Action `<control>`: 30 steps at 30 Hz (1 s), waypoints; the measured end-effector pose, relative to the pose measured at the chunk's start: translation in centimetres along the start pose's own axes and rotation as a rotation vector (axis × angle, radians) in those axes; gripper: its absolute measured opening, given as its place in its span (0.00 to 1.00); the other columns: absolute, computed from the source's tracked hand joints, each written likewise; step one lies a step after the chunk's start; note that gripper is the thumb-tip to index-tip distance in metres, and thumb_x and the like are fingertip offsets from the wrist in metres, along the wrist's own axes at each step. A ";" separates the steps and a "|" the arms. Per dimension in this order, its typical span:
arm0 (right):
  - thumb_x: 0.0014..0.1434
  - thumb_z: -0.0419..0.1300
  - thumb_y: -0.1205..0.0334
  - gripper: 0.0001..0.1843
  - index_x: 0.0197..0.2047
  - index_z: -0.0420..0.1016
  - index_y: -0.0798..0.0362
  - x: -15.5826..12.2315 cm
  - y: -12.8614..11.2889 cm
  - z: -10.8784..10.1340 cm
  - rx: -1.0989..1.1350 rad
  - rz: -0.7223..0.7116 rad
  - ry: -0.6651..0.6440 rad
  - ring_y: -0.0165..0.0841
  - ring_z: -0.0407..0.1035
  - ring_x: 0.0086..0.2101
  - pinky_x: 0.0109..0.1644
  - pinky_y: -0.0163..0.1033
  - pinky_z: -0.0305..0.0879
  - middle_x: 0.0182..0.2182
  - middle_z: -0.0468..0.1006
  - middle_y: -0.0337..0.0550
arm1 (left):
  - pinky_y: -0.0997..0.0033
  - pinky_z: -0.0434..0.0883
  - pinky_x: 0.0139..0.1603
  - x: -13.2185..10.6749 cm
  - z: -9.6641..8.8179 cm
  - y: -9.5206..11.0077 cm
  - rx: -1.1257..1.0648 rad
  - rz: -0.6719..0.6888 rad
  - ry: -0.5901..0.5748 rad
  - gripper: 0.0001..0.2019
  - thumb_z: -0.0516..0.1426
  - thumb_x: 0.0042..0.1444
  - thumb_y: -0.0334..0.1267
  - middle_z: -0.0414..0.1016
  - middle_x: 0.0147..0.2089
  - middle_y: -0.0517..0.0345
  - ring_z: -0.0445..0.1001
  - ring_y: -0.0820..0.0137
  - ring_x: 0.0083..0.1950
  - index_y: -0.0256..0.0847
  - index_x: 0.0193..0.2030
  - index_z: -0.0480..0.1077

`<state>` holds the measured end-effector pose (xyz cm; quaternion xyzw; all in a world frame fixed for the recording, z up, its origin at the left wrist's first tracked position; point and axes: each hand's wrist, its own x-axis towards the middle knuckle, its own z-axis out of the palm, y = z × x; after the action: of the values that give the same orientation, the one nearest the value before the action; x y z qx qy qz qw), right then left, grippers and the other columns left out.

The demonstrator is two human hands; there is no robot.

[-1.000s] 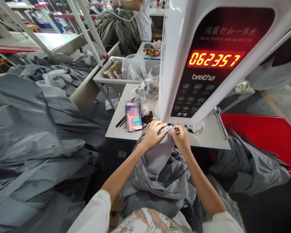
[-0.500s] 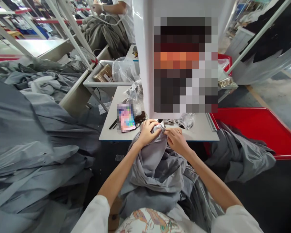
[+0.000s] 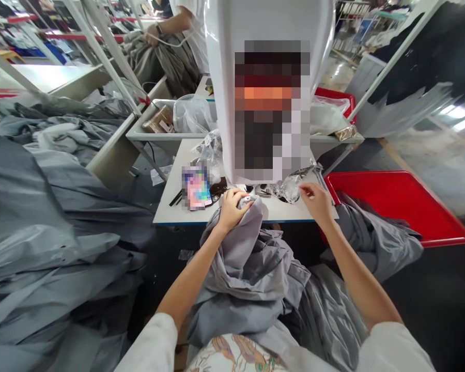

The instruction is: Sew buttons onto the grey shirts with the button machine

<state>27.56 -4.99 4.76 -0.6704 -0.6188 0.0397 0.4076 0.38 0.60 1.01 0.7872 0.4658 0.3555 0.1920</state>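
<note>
Grey fabric clamped in left hand; right hand open, near plastic bag.

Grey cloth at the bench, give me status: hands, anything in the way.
Left hand pinching grey cloth at table edge; right hand off it, open, above table. White machine housing overhead, plastic bag near right hand.

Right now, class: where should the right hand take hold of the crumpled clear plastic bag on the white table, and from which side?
Pinch the clear plastic bag by its narrow end, likely from the right, where the right hand sits nearest. That end tapers away from the bunched middle, so it should pinch easily.
</note>
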 end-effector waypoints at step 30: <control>0.48 0.62 0.67 0.06 0.28 0.82 0.55 4.3 2.3 1.6 -0.146 0.070 -0.423 0.36 0.73 0.30 0.36 0.38 0.64 0.27 0.80 0.43 | 0.64 0.62 0.58 0.0 -0.2 -0.2 -0.021 -0.015 -0.032 0.10 0.61 0.55 0.40 0.70 0.50 0.54 0.66 0.64 0.54 0.45 0.44 0.73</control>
<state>29.46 -0.25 4.31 -0.6960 -0.6680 0.1486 0.2175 0.11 0.71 0.96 0.7872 0.4649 0.3461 0.2105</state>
